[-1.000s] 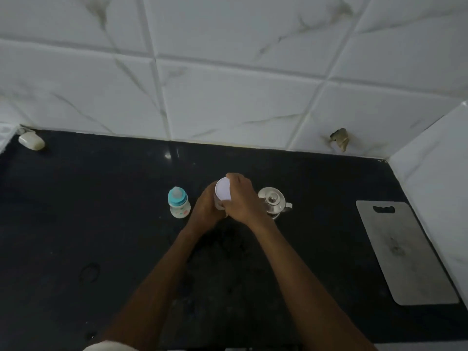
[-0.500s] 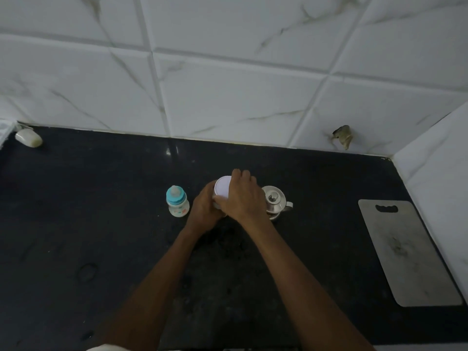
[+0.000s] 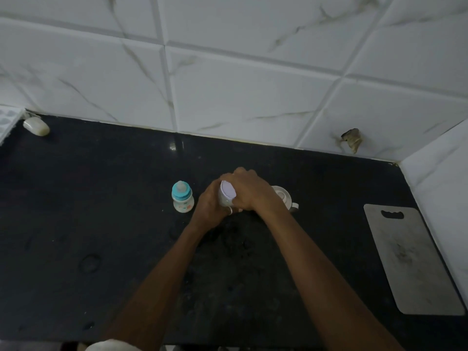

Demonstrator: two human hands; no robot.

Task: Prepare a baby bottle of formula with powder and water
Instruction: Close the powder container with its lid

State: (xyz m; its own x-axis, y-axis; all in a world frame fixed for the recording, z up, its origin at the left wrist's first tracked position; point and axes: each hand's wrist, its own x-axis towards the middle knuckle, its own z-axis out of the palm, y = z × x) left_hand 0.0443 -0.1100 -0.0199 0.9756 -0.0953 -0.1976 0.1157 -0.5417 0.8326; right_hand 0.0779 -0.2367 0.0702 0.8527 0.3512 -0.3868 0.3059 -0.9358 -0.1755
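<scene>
You have no words, brand names or numbers to read here. The bottle (image 3: 182,197), standing just left of the container (image 3: 227,195) in your hands, carries small coloured marks on its body, too blurred to make out as letters or pictures. The container's pale lid and side show no legible print at all.

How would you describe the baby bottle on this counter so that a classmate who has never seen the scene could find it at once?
Start at the black countertop below the white marble-look wall tiles. Near its middle, two hands grip a white container; the baby bottle stands upright just left of them, untouched. It alone has a teal collar and pale teat, unlike the steel kettle on the other side.
</scene>
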